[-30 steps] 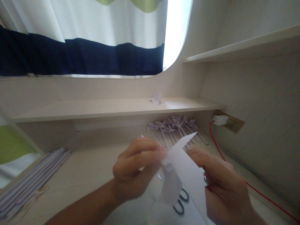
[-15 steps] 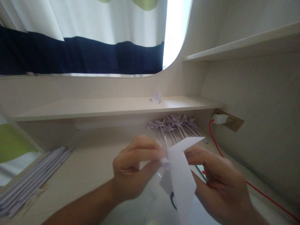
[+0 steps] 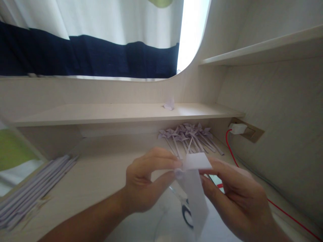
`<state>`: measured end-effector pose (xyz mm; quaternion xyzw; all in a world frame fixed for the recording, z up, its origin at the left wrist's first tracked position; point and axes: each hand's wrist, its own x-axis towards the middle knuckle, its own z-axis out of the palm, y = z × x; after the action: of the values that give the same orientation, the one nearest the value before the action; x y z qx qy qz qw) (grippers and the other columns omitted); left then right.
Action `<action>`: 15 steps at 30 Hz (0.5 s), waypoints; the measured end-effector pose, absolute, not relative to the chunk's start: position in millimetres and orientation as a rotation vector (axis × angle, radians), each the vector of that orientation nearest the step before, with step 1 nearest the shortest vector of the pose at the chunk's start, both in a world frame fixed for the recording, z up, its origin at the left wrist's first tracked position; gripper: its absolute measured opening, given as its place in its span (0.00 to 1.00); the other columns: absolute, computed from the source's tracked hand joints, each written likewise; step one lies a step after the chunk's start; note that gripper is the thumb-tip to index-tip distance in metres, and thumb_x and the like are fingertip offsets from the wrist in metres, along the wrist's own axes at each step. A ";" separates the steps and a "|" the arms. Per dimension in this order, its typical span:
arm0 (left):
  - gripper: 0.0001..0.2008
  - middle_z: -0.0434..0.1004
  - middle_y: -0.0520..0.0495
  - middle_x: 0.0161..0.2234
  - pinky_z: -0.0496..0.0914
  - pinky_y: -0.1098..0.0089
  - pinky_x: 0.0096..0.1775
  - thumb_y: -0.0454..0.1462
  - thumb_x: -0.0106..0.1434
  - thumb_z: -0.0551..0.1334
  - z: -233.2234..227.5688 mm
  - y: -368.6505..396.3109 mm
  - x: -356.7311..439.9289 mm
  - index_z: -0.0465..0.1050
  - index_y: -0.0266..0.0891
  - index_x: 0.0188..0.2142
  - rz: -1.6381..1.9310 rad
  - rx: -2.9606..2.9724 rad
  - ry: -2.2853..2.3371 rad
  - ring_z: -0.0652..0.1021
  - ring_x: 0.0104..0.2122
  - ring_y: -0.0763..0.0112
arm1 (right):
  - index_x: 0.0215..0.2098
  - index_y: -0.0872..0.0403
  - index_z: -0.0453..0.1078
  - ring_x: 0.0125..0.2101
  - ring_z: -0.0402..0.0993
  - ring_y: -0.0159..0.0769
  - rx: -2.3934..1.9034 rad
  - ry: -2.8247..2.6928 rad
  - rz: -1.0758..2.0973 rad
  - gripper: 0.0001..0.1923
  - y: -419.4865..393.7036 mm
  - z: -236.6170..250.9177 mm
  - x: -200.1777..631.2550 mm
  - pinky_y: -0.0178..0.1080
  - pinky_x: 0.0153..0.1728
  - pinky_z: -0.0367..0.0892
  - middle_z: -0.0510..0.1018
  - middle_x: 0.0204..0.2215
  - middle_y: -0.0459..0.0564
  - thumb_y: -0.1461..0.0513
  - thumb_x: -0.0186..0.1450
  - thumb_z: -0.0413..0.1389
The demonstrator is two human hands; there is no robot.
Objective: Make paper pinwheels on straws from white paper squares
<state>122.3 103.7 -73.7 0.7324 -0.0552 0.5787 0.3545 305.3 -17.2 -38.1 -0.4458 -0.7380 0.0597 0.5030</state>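
White folded paper (image 3: 196,191), shaped like a pinwheel, is held up between both hands above the desk. My left hand (image 3: 148,181) pinches it near the centre, where a small rolled paper end (image 3: 178,173) shows by the thumb tip. At the right edge of the paper, my right hand (image 3: 232,195) has its thumb and forefinger closed on a blade. One flap is bent over flat at the top, and another hangs down. Scissors (image 3: 186,213) lie below, partly covered by the paper.
Several finished paper pinwheels (image 3: 189,131) on sticks lie at the back of the desk. Rolled paper sticks (image 3: 37,188) are stacked at left. A small folded paper (image 3: 169,103) sits on the shelf (image 3: 113,114). A red cable (image 3: 232,153) runs from a charger (image 3: 238,128) along the right wall.
The upper blade, pointing out to the right before, is now folded over flat at the top. My right hand has shifted slightly, and more of the scissors shows.
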 end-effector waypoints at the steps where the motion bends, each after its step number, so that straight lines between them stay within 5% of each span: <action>1: 0.20 0.84 0.40 0.42 0.78 0.61 0.43 0.21 0.60 0.68 -74.0 104.1 122.4 0.83 0.38 0.49 1.482 1.895 -0.147 0.82 0.41 0.62 | 0.42 0.49 0.74 0.35 0.78 0.34 -1.078 -1.789 0.145 0.07 -17.7 -36.8 306.1 0.35 0.36 0.70 0.81 0.35 0.46 0.68 0.71 0.57; 15: 0.21 0.85 0.41 0.41 0.76 0.60 0.45 0.23 0.64 0.67 -67.5 108.0 120.2 0.81 0.40 0.54 1.462 2.040 -0.156 0.81 0.41 0.62 | 0.38 0.50 0.71 0.31 0.77 0.32 -1.133 -1.823 0.094 0.07 -19.9 -33.0 309.5 0.35 0.32 0.67 0.78 0.30 0.45 0.67 0.72 0.55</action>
<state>120.2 108.0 -67.5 0.7717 -0.0591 0.5530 0.3085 309.5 -19.9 -33.0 -0.4637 -0.7460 0.0385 0.4764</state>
